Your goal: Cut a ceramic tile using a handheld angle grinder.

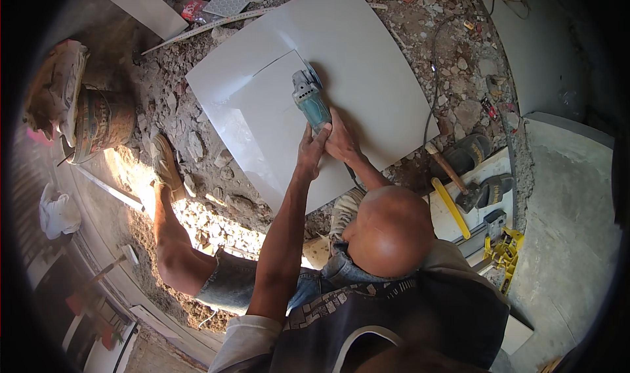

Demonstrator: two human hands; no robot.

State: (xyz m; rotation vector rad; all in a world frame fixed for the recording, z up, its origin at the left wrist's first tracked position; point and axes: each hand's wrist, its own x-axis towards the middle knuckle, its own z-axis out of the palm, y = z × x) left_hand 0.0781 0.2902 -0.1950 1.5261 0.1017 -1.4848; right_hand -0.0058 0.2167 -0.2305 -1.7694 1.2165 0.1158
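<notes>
A teal angle grinder point(311, 104) with a grey head rests over a large pale tile point(387, 64), its disc side at the tile's surface. My left hand point(311, 148) is closed round the rear of the grinder's body. On the other side of the same handle, my right hand point(341, 135) grips it too, its forearm passing behind my bent knee. A thin dark angled line point(275, 63) runs across the tile and ends near the grinder's head. White dust lies beside that line. The grinder's disc is mostly hidden by its guard and head.
Rubble point(459, 64) surrounds the tile, and a black cord point(433, 77) crosses it on the right. A hammer point(449, 169), a yellow bar point(451, 207) and yellow plastic pieces point(505, 255) lie at right. A dirty bucket point(102, 123) stands at left.
</notes>
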